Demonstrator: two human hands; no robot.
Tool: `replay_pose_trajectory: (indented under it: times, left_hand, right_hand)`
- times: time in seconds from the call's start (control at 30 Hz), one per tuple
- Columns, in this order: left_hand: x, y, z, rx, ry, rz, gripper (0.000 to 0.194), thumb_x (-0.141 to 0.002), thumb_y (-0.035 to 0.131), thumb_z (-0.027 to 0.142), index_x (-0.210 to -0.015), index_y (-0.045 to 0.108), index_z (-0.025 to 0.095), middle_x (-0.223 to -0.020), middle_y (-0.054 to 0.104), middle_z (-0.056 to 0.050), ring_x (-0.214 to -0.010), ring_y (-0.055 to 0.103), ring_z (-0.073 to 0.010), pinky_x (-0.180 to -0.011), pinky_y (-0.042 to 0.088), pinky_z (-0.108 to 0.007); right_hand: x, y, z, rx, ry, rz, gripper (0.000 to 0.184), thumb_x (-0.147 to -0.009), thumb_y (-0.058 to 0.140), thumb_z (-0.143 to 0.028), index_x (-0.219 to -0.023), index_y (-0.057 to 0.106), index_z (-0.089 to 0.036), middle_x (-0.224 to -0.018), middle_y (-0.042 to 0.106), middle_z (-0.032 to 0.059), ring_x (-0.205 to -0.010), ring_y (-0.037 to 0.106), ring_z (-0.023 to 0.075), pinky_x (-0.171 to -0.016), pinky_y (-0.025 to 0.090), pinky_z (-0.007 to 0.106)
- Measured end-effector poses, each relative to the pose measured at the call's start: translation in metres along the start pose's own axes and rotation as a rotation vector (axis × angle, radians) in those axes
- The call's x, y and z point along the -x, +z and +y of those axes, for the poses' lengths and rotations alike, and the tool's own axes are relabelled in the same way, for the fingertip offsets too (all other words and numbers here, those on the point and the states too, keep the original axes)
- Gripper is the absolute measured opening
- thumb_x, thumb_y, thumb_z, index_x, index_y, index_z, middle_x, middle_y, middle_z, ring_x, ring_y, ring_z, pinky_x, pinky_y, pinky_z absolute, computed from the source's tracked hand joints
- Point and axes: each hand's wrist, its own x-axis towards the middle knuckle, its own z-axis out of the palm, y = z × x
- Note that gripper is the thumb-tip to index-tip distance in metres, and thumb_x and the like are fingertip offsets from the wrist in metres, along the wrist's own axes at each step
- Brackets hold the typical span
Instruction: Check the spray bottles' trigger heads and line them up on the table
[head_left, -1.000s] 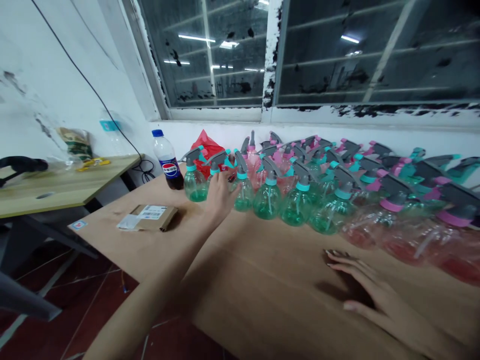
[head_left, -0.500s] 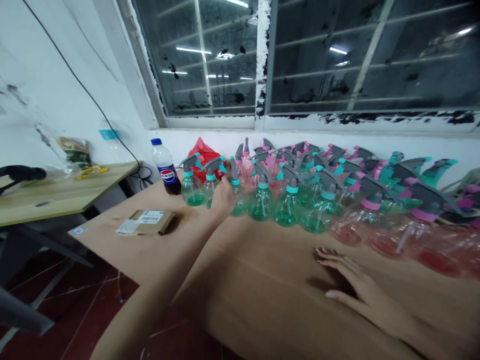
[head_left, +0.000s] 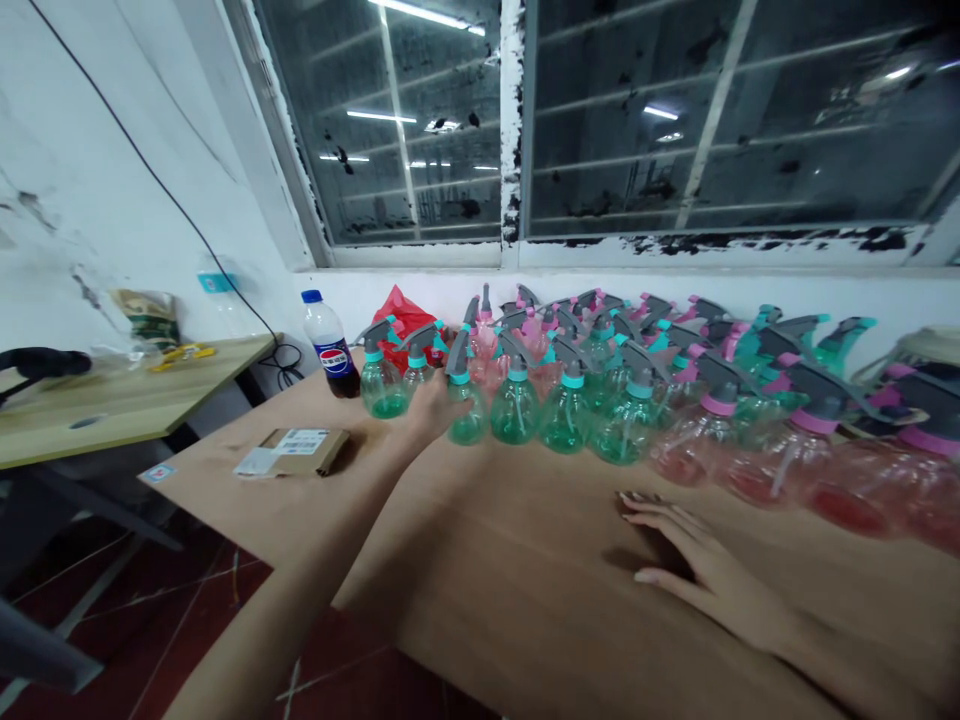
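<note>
My left hand [head_left: 431, 408] is closed around the left side of a green spray bottle [head_left: 469, 428] in the front row, thumb toward the bottle's front and the other fingers partly hidden. This bottle has a turquoise collar and a grey trigger head. Just left of the hand stand two more spray bottles, one clear green [head_left: 386, 400] and another [head_left: 418, 372] partly covered by my hand. My right hand [head_left: 694, 565] rests low over the brown tabletop [head_left: 517, 560], fingers spread and holding nothing, in front of the pink spray bottles [head_left: 694, 455].
Several green and pink spray bottles crowd the back of the table below the window. A cola bottle [head_left: 330, 350] and a red plastic bag [head_left: 399, 315] stand at the left end. Nearer lies a flat cardboard parcel [head_left: 296, 452]. Another table [head_left: 142, 395] is farther left.
My left hand has shifted from up by the trigger heads down to the bottle's side. The bottle's head has turned. My right hand stays spread. The camera view has shifted slightly.
</note>
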Motion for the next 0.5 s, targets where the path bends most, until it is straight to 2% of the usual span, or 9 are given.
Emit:
replay_pose_trajectory:
  times: [0.07, 0.23, 0.4, 0.5]
  left_hand:
    - [0.002, -0.005, 0.003, -0.045, -0.023, -0.043, 0.031, -0.092, 0.059, 0.030, -0.119, 0.055, 0.016, -0.117, 0.058, -0.009, -0.098, 0.062, -0.0229, -0.081, 0.053, -0.041]
    - [0.013, -0.021, 0.012, -0.097, -0.041, -0.063, 0.031, -0.074, 0.071, 0.024, -0.103, 0.060, 0.017, -0.088, 0.067, -0.008, -0.086, 0.066, -0.0312, -0.074, 0.050, -0.037]
    - [0.046, -0.041, 0.021, -0.071, 0.002, -0.093, 0.022, -0.071, 0.068, 0.032, -0.088, 0.061, 0.020, -0.072, 0.064, -0.003, -0.072, 0.065, -0.0280, -0.065, 0.049, -0.035]
    - [0.073, -0.042, 0.032, -0.021, 0.057, -0.114, 0.025, -0.072, 0.068, 0.038, -0.089, 0.062, 0.021, -0.074, 0.066, -0.002, -0.072, 0.066, -0.0260, -0.065, 0.050, -0.034]
  right_hand:
    - [0.000, -0.001, 0.000, 0.000, -0.008, -0.001, 0.047, -0.084, 0.055, -0.052, -0.123, 0.054, -0.026, -0.139, 0.051, 0.0092, -0.131, 0.044, 0.0291, -0.107, 0.034, 0.055]
    - [-0.001, -0.002, -0.002, 0.014, -0.010, -0.019, 0.049, -0.085, 0.054, -0.053, -0.125, 0.052, -0.024, -0.141, 0.049, 0.0093, -0.132, 0.042, 0.0281, -0.109, 0.031, 0.055]
    - [-0.002, -0.004, -0.005, 0.019, 0.003, 0.000, 0.051, -0.084, 0.054, -0.056, -0.122, 0.054, -0.022, -0.140, 0.050, 0.0109, -0.131, 0.044, 0.0288, -0.109, 0.032, 0.055]
    - [-0.003, -0.005, -0.007, 0.017, -0.004, 0.003, 0.052, -0.084, 0.054, -0.058, -0.121, 0.054, -0.022, -0.140, 0.051, 0.0110, -0.131, 0.044, 0.0287, -0.109, 0.033, 0.054]
